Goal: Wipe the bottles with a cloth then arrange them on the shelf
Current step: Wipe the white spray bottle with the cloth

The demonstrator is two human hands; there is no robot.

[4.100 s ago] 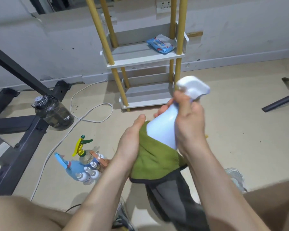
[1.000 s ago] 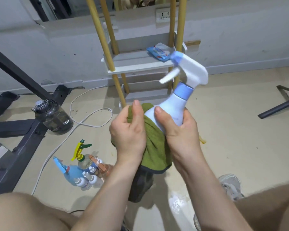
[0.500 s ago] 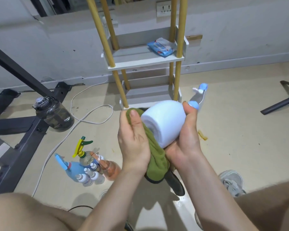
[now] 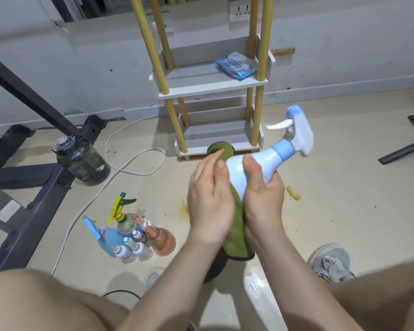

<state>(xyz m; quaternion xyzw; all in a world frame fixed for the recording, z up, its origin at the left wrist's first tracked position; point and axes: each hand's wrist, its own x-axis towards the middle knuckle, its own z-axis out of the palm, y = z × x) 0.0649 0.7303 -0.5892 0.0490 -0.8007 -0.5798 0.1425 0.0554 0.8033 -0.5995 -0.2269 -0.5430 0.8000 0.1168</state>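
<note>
My right hand grips the body of a white spray bottle with a blue collar, tilted so its trigger head points up and right. My left hand presses a green cloth against the bottle's left side, fingers fairly straight over the cloth. The cloth hangs down between my wrists. On the floor to the left stand several other bottles: a blue sprayer, a clear one with a yellow-green trigger, an orange one and small white ones. The white shelf with yellow posts stands against the wall.
A blue wipes pack lies on the shelf's middle tier. A dark water jug, a white cable and a black metal frame are at the left. A shoe is at the lower right, and my knees fill the bottom.
The bottle has swung from base-toward-me to lying tilted with its spray head up and right. My left hand has slid the cloth along its left side.
</note>
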